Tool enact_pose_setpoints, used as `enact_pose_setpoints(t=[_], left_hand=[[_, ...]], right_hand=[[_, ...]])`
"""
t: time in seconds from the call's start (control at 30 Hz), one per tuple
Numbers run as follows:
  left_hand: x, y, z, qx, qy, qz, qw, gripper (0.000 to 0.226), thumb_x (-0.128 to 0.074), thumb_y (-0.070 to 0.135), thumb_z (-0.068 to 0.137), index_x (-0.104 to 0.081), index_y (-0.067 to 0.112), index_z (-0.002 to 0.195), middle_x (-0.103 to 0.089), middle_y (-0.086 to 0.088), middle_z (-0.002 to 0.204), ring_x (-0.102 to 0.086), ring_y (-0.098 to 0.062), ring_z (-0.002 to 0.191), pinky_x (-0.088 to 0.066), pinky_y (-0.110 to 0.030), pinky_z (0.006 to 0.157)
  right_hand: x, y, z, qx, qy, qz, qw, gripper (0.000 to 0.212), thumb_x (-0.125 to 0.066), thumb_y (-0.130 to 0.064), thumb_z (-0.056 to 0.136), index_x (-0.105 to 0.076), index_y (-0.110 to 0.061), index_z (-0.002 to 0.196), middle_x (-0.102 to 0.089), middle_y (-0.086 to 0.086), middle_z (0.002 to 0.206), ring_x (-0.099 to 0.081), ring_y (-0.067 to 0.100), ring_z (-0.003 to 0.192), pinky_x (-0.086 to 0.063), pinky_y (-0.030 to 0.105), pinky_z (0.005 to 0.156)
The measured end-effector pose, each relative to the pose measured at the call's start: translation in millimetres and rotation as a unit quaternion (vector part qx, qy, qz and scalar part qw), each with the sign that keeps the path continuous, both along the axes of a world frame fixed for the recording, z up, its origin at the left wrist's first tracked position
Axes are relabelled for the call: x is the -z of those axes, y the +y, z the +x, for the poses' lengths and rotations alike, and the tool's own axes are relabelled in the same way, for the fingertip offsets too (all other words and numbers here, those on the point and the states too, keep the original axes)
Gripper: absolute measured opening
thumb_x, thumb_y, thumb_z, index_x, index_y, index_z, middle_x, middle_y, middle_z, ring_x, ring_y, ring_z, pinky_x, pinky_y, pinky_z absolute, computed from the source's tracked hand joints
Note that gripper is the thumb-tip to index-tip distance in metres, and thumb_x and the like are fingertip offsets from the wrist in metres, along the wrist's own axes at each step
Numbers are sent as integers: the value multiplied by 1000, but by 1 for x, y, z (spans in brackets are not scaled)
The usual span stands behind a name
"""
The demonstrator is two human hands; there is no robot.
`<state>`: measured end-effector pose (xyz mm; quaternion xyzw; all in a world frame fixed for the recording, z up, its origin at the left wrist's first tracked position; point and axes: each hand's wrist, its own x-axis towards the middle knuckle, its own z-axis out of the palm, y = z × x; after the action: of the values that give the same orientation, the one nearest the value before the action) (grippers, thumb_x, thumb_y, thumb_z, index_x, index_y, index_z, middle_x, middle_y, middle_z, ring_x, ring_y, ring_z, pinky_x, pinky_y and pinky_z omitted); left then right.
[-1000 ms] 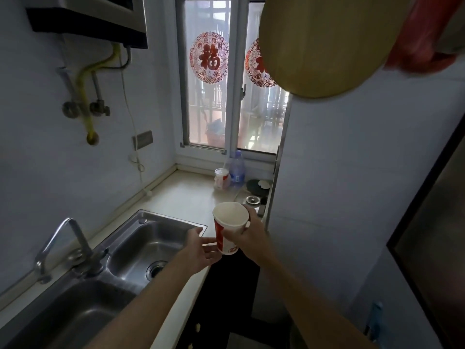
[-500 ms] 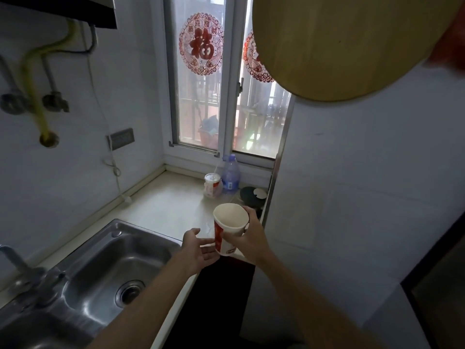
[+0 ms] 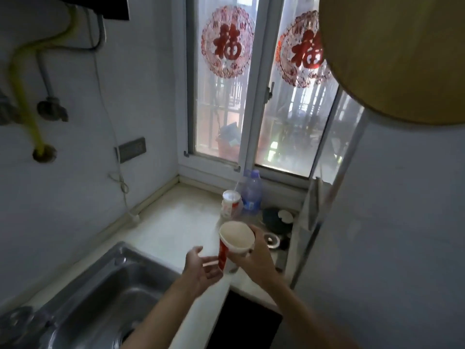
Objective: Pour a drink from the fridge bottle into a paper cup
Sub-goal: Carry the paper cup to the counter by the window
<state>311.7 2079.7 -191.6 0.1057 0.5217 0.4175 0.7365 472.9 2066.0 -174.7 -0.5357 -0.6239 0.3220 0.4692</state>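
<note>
Pale countertop runs from the steel sink at seven o'clock toward the window at twelve, where red paper cutouts hang on the glass. Our right hand wraps the red-and-white paper cup from its right side, holding it upright above the counter edge, its mouth showing empty. Our left hand hangs just beside the cup at its eight o'clock, palm turned up, fingers spread loosely, gripping nothing. Near one o'clock from the cup stand a second paper cup and a clear plastic bottle.
</note>
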Motion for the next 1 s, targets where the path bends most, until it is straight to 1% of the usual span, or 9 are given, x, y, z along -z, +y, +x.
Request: enact_pose_setpoints(t=[0.07,0.17,0.33,0.4,0.53,0.77,0.83,0.9,1.0], left_hand=[[5,22,-5,10,6,0,1000,60,-34,44,96,-53,-9,118,-59,-27,106,-57,-40,88,-50,-45,76],[12,46,-8,7,9,-3,1000,59,-35,43,96,-52,-10,118,-57,-29,114,-57,-41,93,-49,-46,84],[28,78,-5,-8,9,-15,1000,61,-36,41,96,-52,-12,120,-55,-25,102,-56,-38,85,-51,-43,75],[38,91,-2,-15,6,-24,1000,59,-36,40,96,-53,-12,119,-55,-23,97,-55,-36,80,-50,-42,70],[62,112,5,-25,2,-35,999,55,-37,38,96,-52,-11,113,-54,-21,90,-54,-32,70,-48,-39,64],[97,129,12,-41,1,-50,998,46,-40,31,94,-50,-11,111,-47,-19,88,-50,-31,66,-44,-38,63],[105,133,13,-40,23,-47,998,44,-41,31,93,-52,-10,105,-48,-19,89,-51,-31,69,-45,-38,64],[112,137,12,-43,40,-43,997,40,-40,30,93,-54,-7,94,-50,-18,87,-51,-30,70,-46,-37,65],[122,143,10,-46,66,-36,996,37,-40,30,93,-55,-4,87,-52,-17,84,-52,-28,70,-47,-36,65]], right_hand=[[4,19,-6,1,1,1,1000,75,-88,-15,67,-42,-24,125,-56,0,122,-59,13,110,-55,32,91],[16,40,-11,10,0,4,1000,76,-88,-13,66,-42,-23,125,-56,-2,120,-58,9,110,-53,21,87],[39,71,-13,7,3,-10,1000,78,-90,-19,65,-42,-24,126,-56,-3,122,-58,10,111,-52,17,85],[51,84,-12,5,-4,-18,1000,80,-91,-23,64,-41,-25,127,-55,-3,123,-57,10,111,-52,18,87],[76,107,-5,3,-6,-41,999,82,-90,-29,62,-41,-28,128,-54,-5,123,-57,9,111,-54,28,90],[116,120,-1,13,-10,-55,998,78,-90,-17,63,-42,-23,124,-52,-20,115,-58,1,103,-54,30,86],[124,122,-5,18,-4,-58,998,77,-90,-17,64,-43,-20,124,-54,-14,115,-59,5,103,-54,32,87],[130,125,-8,19,-2,-67,998,77,-90,-17,64,-43,-16,126,-55,-8,116,-58,6,103,-54,32,88],[139,133,-12,16,7,-81,997,74,-88,-12,66,-44,-14,126,-56,-11,113,-58,-1,100,-54,34,88]])
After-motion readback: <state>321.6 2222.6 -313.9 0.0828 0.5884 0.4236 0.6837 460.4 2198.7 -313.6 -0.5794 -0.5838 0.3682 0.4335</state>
